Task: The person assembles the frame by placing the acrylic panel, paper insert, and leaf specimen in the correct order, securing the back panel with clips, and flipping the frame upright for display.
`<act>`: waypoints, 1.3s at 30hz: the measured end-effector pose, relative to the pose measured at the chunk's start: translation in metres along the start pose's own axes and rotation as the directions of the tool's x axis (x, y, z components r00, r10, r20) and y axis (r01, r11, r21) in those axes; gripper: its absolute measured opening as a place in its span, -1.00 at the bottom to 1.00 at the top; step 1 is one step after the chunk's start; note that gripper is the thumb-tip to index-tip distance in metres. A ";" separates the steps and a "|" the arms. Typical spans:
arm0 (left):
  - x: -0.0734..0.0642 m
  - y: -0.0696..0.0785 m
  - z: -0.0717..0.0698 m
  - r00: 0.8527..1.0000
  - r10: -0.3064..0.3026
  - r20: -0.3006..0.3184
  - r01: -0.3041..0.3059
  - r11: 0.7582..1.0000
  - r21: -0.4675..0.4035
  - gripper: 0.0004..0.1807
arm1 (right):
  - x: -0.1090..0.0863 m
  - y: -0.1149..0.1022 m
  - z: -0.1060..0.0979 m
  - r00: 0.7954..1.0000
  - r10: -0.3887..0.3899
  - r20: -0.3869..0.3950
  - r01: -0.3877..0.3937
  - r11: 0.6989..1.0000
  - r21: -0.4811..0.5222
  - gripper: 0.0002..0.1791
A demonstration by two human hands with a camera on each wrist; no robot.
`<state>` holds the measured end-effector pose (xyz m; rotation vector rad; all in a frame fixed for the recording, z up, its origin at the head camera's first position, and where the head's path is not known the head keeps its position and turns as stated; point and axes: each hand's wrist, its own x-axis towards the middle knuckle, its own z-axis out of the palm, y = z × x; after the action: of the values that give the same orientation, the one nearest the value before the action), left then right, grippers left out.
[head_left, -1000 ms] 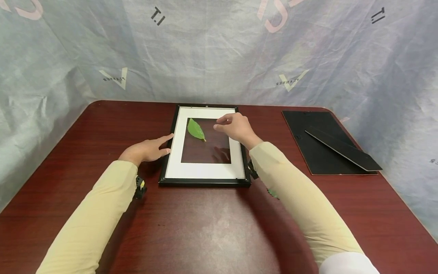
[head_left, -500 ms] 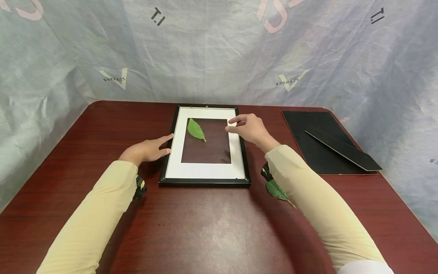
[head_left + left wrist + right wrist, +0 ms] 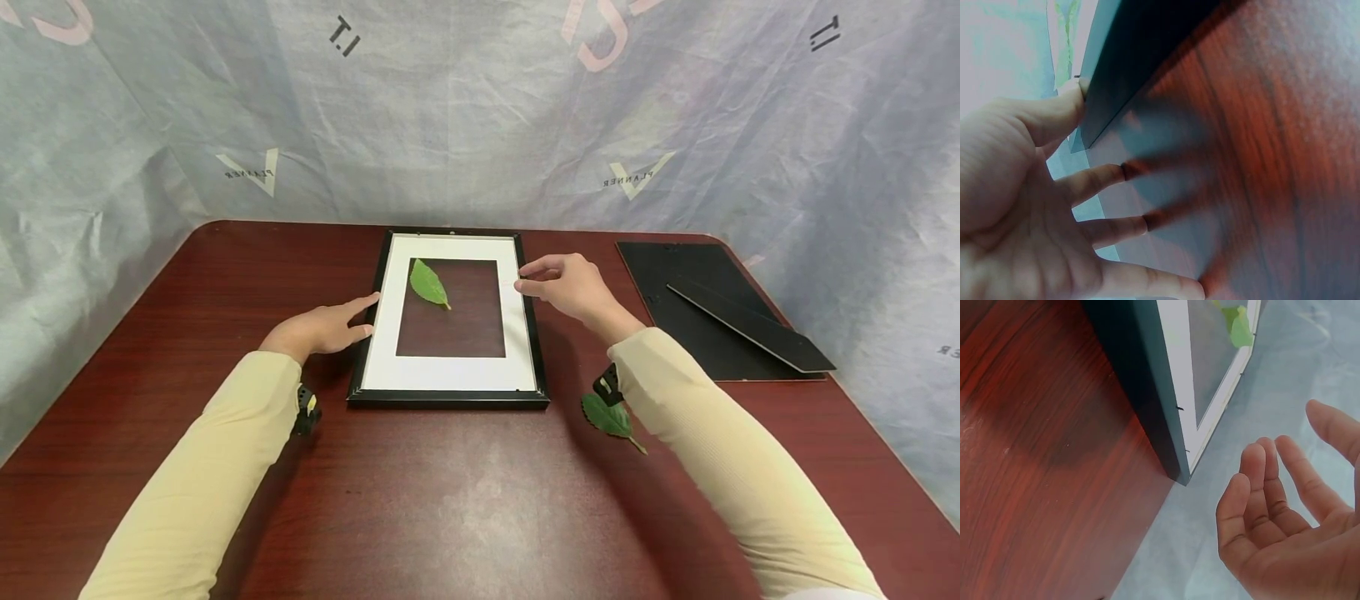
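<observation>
A black picture frame [image 3: 448, 400] with a white mat [image 3: 450, 375] lies flat on the table. One bright green leaf [image 3: 428, 283] lies at the upper left of the mat's window. At the frame's left side, my left hand [image 3: 318, 329] has its fingers spread; in the left wrist view the thumb touches the frame's edge and the fingertips meet the tabletop. My right hand [image 3: 573, 287] hovers over the frame's right side, fingers loosely bent, holding nothing. A second, darker leaf [image 3: 607, 415] lies on the table below my right wrist.
A black backing board [image 3: 697, 317] with its easel stand [image 3: 750, 327] raised at an angle lies at the right of the reddish-brown table [image 3: 450, 500]. A grey printed cloth [image 3: 465, 108] hangs behind the table and along its sides.
My right hand has drawn back rightward from over the mat's window to the frame's right side, uncovering the darker leaf. The left hand and the bright leaf stay put.
</observation>
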<state>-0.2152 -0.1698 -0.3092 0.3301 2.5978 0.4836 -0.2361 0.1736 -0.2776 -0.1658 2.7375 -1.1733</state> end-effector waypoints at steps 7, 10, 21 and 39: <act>0.000 0.000 0.000 1.000 -0.008 0.000 0.008 1.000 0.000 -0.27 | -0.009 0.006 -0.007 1.000 0.007 -0.001 -0.007 1.000 -0.007 -0.57; 0.001 0.000 0.001 1.000 -0.011 0.001 0.011 1.000 0.002 -0.27 | -0.015 0.008 -0.010 1.000 0.014 0.004 -0.014 1.000 -0.003 -0.56; 0.002 0.000 0.001 1.000 -0.013 0.005 0.013 1.000 0.000 -0.27 | -0.032 0.021 -0.020 1.000 0.023 0.019 -0.023 1.000 0.001 -0.57; 0.001 0.000 0.001 1.000 -0.015 0.007 0.015 1.000 0.001 -0.27 | -0.061 0.053 -0.037 1.000 0.008 -0.001 -0.008 1.000 -0.021 -0.54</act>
<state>-0.2158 -0.1691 -0.3107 0.3117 2.5919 0.4757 -0.1854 0.2462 -0.2843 -0.1573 2.7497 -1.1428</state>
